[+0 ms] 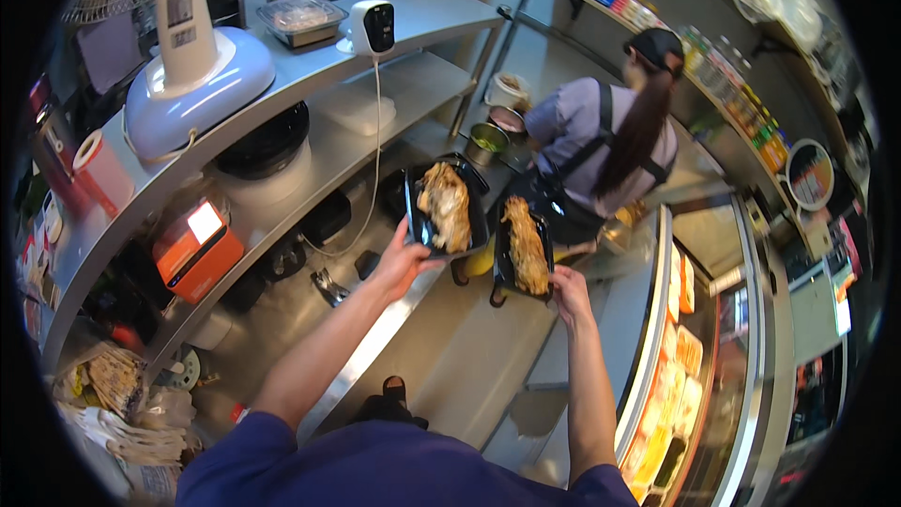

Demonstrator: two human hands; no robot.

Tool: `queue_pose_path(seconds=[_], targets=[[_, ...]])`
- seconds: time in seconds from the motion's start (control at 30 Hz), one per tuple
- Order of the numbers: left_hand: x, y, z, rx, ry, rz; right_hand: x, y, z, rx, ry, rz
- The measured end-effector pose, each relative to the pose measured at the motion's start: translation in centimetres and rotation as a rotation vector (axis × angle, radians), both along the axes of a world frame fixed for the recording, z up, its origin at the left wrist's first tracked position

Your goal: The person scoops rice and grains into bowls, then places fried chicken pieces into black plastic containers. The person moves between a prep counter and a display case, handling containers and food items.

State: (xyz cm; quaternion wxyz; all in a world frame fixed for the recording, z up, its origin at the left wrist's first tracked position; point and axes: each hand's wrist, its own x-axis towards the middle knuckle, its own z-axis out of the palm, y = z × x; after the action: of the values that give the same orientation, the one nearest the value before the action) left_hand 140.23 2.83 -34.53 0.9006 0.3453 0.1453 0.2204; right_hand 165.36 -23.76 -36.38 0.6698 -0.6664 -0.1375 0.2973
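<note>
My left hand (402, 262) grips the near left edge of a black tray (479, 239) that bears a piece of browned, cooked meat (446, 208). To its right, a narrower black tray (501, 260) is held at its near right corner by my right hand (570, 290). A longer strip of golden-brown cooked food (526, 246) lies along that one. Both trays are out in front of me above the floor, side by side with a gap between them. My fingers beneath the trays are partly hidden.
A co-worker (598, 134) in an apron stands just beyond the trays, near metal pots (486, 143). Steel shelving (429, 7) on the left carries a small white camera (373, 27) with a hanging cable and an orange printer (197, 253). A lit display case (669, 394) runs along the right.
</note>
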Motion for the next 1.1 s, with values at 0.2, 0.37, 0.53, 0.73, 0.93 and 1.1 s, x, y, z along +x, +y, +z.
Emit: queue_pose_path(seconds=[0.2, 0.37, 0.53, 0.73, 0.93, 1.1], targets=[[16.6, 15.4, 2.5, -0.108, -0.165, 0.206, 15.7, 20.2, 1.8, 0.038, -0.013, 0.142], [22.3, 27.0, -0.6, -0.148, -0.143, 0.453, 25.1, 36.0, 2.1, 0.09, -0.053, 0.3], [23.4, 26.5, 0.3, -0.171, 0.011, 0.628, 32.3, 49.4, 1.1, 0.185, -0.121, 0.467], [20.3, 25.1, 1.8, -0.116, 0.163, 0.725, 34.2, 62.0, -1.3, 0.131, -0.241, 0.68], [22.1, 27.9, 2.5, 0.003, 0.45, 0.822, 30.3, 64.7, -2.0, 0.09, -0.44, 0.718], [19.8, 25.5, -0.5, 0.043, 0.646, 0.854, 27.3, 58.1, 1.5, 0.142, -0.738, 0.335]])
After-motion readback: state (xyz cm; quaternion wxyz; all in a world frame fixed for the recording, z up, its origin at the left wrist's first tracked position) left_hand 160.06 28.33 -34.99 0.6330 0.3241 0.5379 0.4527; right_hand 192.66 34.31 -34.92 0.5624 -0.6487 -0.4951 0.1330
